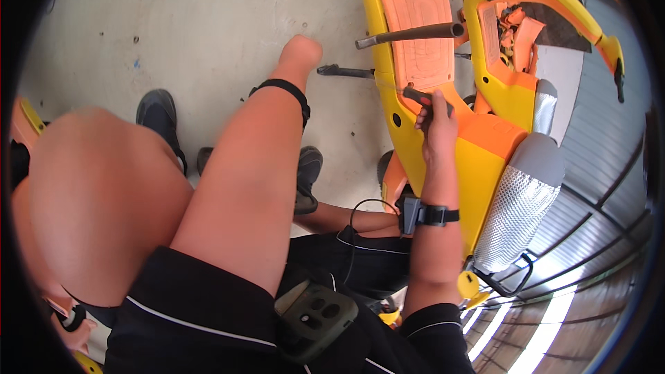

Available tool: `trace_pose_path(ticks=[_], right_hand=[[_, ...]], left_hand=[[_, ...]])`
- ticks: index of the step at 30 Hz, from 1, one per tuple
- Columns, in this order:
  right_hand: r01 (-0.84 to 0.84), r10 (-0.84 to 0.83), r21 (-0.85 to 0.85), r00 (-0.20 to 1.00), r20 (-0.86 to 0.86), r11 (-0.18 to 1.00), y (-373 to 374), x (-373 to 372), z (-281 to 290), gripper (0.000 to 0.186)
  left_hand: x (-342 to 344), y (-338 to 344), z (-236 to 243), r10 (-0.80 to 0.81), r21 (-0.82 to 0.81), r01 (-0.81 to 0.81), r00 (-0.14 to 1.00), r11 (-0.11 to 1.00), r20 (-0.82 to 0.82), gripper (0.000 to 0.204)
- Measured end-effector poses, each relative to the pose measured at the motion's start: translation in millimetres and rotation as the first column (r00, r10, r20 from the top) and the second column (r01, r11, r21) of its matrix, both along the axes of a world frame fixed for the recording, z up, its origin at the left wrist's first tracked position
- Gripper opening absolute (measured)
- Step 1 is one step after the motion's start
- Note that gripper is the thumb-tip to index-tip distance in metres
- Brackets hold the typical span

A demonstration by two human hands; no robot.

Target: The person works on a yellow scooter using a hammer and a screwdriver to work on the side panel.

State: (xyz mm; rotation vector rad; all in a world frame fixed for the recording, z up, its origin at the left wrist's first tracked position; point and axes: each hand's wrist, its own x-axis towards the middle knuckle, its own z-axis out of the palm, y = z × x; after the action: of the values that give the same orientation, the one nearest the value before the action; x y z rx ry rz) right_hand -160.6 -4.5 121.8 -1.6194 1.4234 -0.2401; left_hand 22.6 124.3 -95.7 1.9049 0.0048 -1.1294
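Observation:
My right hand (436,121) is closed around the dark handle of a screwdriver (418,95) with a red mark; its thin shaft points left and is hard to make out. The tool is over the edge of a yellow vehicle body (415,138), beside its orange ridged footboard (422,28). My left hand (301,52), blurred and rounded at the end of a strapped wrist, hangs over the floor; its fingers cannot be made out. Just right of it, a black lever (346,71) sticks out from the body. Above the footboard lies a dark tube (409,34).
A second yellow-orange vehicle frame (509,90) stands behind at the right, with orange parts (523,38) beyond. Silver mesh wraps a grey-topped piece (519,201). Dark shoes (158,116) rest on the grey floor (208,28). A strapped hand (73,322) shows at lower left.

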Motion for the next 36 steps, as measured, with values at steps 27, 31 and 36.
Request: trace_pose_path(ticks=[27,31,36], right_hand=[[0.232,-0.234,0.040,0.933,0.274,0.972,65.5,-25.0,-171.2,0.026],[0.084,-0.065,-0.095,0.981,0.180,0.992,29.8,-16.9,-168.6,0.021],[-0.072,0.042,-0.217,0.989,-0.141,0.973,7.8,8.8,-135.3,0.019]], left_hand=[[-48.1,31.4,35.4,-0.128,-0.019,0.127,0.977,0.992,-0.173,0.032],[-40.0,37.4,37.4,-0.132,-0.020,0.131,0.978,0.991,-0.161,0.031],[-26.9,47.4,37.7,-0.146,-0.013,0.146,0.969,0.989,-0.199,0.029]])
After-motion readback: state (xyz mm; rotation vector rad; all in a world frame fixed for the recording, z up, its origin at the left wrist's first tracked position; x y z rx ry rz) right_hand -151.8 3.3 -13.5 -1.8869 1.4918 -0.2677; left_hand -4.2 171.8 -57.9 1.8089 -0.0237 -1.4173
